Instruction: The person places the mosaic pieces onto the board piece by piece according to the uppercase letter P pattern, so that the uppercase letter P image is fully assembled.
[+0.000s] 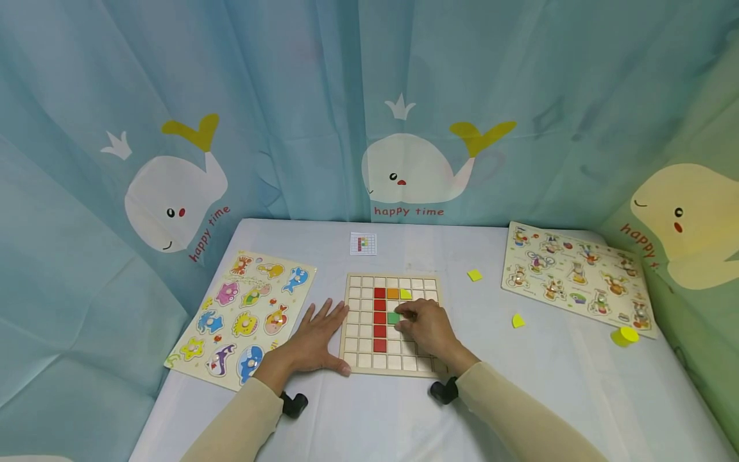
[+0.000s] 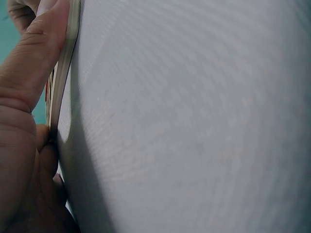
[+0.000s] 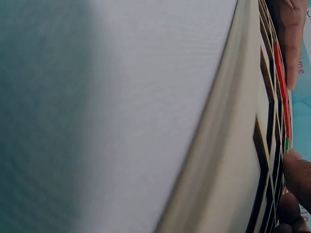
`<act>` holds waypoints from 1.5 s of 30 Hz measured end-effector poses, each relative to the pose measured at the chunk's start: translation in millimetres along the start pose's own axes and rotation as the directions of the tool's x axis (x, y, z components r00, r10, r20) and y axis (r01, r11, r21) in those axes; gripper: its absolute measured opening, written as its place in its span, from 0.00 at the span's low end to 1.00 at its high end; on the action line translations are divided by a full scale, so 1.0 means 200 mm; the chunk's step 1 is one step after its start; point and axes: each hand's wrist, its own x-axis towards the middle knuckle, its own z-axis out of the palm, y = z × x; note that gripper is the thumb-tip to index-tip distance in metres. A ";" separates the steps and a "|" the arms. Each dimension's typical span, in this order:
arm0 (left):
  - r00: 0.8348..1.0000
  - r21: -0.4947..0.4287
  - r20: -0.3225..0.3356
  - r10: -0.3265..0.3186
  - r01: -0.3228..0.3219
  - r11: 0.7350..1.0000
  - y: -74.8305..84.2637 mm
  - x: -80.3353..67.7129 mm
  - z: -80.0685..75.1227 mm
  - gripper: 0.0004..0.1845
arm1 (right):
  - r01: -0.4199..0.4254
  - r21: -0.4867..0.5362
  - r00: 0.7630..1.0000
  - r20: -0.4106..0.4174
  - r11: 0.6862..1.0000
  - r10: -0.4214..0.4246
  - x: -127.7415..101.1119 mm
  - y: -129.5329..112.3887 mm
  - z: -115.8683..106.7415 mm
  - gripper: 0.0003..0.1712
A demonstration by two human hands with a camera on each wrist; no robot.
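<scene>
A wooden grid board (image 1: 360, 364) lies on the table before me, with red squares (image 1: 379, 332) in a column. An orange square (image 1: 392, 293) and a yellow rounded piece (image 1: 406, 294) sit in its upper part. My right hand (image 1: 430, 327) reaches over the board's right side, thumb and forefinger pinching a green square (image 1: 393, 318) beside the red column. In the right wrist view the thumb (image 3: 297, 170) is right at the green edge. My left hand (image 1: 312, 340) lies with fingers spread at the board's left edge, its thumb (image 2: 36, 58) along the lower left corner.
A small pattern card (image 1: 363, 244) lies behind the board. To the left is a sea-animal puzzle (image 1: 245, 324), and at the back right another picture puzzle (image 1: 577, 276). A yellow square (image 1: 475, 275), a yellow quarter-round piece (image 1: 518, 321) and a yellow cylinder (image 1: 625, 336) lie right. Curtains surround the table.
</scene>
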 end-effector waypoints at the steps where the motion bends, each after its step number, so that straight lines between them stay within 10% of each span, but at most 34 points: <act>1: 1.000 -0.001 -0.002 0.001 -0.001 1.000 0.00 0.00 0.00 0.72 | 0.003 0.001 1.000 -0.001 1.000 -0.003 0.00 0.00 0.00 0.15; 30: 0.999 0.008 0.019 -0.031 0.031 0.999 0.01 0.00 0.00 0.73 | -0.074 0.191 0.996 -0.030 0.979 0.082 0.01 0.06 -0.10 0.18; 45: 1.000 0.000 0.010 -0.024 0.024 1.000 0.00 0.00 0.01 0.73 | -0.145 0.100 0.971 -0.178 0.984 0.161 -0.07 0.33 -0.35 0.22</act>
